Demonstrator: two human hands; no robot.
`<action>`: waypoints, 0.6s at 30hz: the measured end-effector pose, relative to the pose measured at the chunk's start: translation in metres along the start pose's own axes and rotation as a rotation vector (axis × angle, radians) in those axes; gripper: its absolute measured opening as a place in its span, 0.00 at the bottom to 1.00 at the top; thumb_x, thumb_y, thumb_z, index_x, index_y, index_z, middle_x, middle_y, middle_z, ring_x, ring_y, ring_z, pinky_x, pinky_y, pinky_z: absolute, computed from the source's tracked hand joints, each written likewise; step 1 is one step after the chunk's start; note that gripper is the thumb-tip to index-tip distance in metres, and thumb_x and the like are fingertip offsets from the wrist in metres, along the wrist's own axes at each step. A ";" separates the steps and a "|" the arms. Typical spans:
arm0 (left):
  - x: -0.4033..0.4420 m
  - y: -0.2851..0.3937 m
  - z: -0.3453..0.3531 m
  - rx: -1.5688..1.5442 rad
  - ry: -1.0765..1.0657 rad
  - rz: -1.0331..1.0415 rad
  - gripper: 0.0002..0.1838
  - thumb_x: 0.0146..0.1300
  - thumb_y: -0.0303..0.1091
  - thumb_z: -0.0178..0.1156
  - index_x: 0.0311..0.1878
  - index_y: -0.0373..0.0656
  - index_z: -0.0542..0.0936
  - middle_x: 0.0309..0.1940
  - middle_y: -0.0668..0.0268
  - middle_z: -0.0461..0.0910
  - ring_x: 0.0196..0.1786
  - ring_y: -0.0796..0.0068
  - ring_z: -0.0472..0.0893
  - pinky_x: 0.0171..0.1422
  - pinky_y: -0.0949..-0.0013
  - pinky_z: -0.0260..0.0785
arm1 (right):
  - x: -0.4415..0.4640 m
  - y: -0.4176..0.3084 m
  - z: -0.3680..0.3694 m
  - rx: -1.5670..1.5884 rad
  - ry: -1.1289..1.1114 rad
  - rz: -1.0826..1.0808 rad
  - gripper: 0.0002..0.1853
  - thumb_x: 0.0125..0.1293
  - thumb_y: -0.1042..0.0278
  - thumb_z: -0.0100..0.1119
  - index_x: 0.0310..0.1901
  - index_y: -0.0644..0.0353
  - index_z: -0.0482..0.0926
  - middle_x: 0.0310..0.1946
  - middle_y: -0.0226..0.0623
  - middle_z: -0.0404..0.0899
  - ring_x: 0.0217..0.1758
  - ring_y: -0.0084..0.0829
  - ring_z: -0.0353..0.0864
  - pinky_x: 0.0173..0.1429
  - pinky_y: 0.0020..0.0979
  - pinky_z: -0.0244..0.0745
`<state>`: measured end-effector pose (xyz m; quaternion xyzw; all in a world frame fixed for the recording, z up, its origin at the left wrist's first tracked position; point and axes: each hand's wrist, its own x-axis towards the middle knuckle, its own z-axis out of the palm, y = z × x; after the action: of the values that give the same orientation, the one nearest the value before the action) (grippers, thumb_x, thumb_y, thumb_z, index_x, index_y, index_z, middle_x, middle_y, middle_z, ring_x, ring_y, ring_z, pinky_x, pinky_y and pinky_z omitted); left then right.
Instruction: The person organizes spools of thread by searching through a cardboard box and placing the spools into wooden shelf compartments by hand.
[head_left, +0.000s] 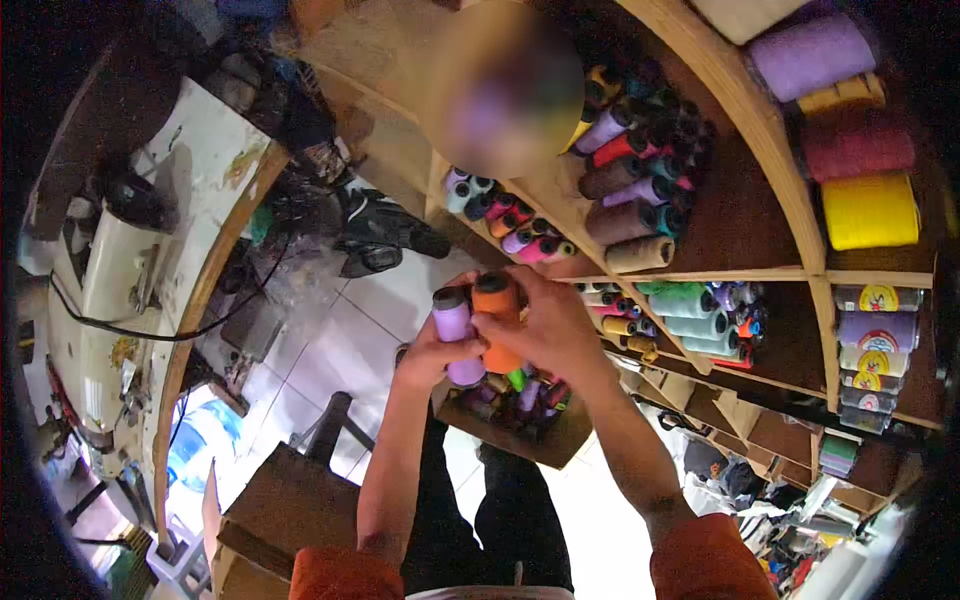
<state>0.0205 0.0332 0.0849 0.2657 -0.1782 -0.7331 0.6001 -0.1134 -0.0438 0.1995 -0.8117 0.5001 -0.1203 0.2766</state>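
Note:
My left hand [428, 362] is wrapped round a lilac thread spool [455, 325] with a dark top end. Beside it, my right hand [545, 330] grips an orange thread spool [496, 300], also dark at its tip. The two spools stand upright, side by side and close together, in front of my body. Just below them is an open cardboard box [555, 450] with several small spools of mixed colours inside. Part of the box is hidden behind my hands and forearms.
Wooden shelving [815, 300] on the right holds many thread spools, among them a yellow spool [870, 212]. To the left stands a sewing machine [120, 270] on a worn table. A brown cardboard box [285, 510] and a blue water jug [205, 440] are low at left.

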 end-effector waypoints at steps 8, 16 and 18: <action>-0.007 -0.027 -0.012 -0.030 0.063 -0.017 0.51 0.40 0.28 0.67 0.69 0.45 0.51 0.55 0.57 0.70 0.55 0.61 0.73 0.61 0.58 0.65 | 0.088 0.054 -0.095 -0.264 0.321 -0.056 0.23 0.44 0.62 0.69 0.44 0.60 0.77 0.34 0.44 0.80 0.38 0.42 0.81 0.43 0.39 0.74; -0.018 -0.027 -0.020 -0.074 0.081 -0.071 0.50 0.41 0.26 0.66 0.69 0.45 0.52 0.52 0.62 0.71 0.54 0.66 0.72 0.60 0.63 0.62 | 0.122 0.082 -0.082 -0.666 0.329 0.072 0.27 0.42 0.59 0.71 0.47 0.56 0.76 0.39 0.41 0.79 0.46 0.45 0.75 0.46 0.43 0.70; -0.016 -0.024 -0.025 -0.045 0.082 -0.066 0.50 0.40 0.26 0.66 0.69 0.45 0.52 0.52 0.62 0.71 0.54 0.66 0.72 0.60 0.63 0.62 | 0.120 0.083 -0.076 -0.636 0.360 0.093 0.28 0.42 0.59 0.71 0.48 0.55 0.76 0.42 0.41 0.78 0.50 0.45 0.72 0.49 0.43 0.69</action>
<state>0.0195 0.0555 0.0538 0.2878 -0.1282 -0.7447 0.5884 -0.1550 -0.2030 0.2048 -0.7993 0.5897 -0.0869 -0.0768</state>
